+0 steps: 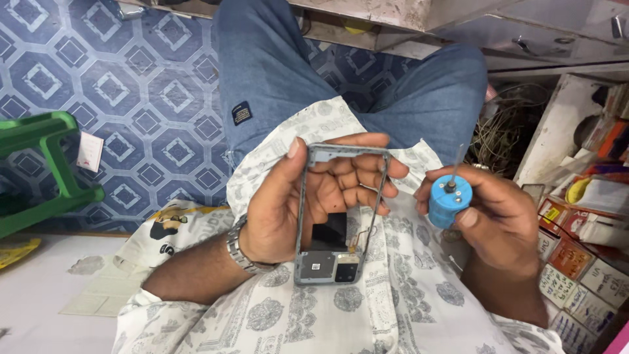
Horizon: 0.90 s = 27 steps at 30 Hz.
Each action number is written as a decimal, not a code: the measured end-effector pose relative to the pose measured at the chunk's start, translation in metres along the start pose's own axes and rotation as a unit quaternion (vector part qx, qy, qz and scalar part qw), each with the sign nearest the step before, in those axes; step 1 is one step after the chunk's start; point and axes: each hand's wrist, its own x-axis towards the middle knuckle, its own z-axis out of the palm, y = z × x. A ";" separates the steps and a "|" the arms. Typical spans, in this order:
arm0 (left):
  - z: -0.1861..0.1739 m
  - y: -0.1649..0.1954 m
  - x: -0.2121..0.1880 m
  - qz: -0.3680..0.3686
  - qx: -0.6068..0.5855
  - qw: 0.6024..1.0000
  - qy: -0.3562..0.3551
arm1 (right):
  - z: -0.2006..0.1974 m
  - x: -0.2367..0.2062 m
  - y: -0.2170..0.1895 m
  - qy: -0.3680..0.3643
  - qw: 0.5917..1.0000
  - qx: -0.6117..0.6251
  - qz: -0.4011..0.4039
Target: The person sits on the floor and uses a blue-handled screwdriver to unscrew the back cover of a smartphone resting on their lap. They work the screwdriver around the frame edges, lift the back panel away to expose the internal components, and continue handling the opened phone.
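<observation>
Two grips: left hand point(298, 203) clasps hollow rectangular phone frame point(341, 216); right hand point(501, 219) pinches blue cylindrical tool point(449, 203).

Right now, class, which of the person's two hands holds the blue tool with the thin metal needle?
The right hand: its fingers wrap the blue cylindrical tool, needle pointing up. The left hand, wearing a wristwatch, holds the grey phone frame instead.

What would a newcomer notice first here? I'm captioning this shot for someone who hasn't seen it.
At centre, the left hand holds up a stripped grey phone frame, fingers showing through its open middle. Just right of it, the right hand grips a blue tool with a thin needle tip pointing up. Beneath both lies a white patterned shirt.
</observation>
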 end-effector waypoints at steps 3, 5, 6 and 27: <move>-0.001 0.004 0.001 0.014 0.012 1.000 0.003 | 0.005 0.001 -0.002 -0.001 0.999 -0.054 -0.007; -0.001 0.009 0.001 0.018 0.013 1.000 0.011 | 0.010 0.001 -0.005 0.002 0.999 -0.046 -0.005; -0.002 0.011 0.000 0.021 0.006 1.000 0.011 | 0.013 0.001 -0.007 0.003 0.999 -0.043 -0.004; -0.006 0.012 0.009 0.263 0.051 0.963 0.044 | 0.038 0.030 0.008 -0.169 0.955 0.236 0.068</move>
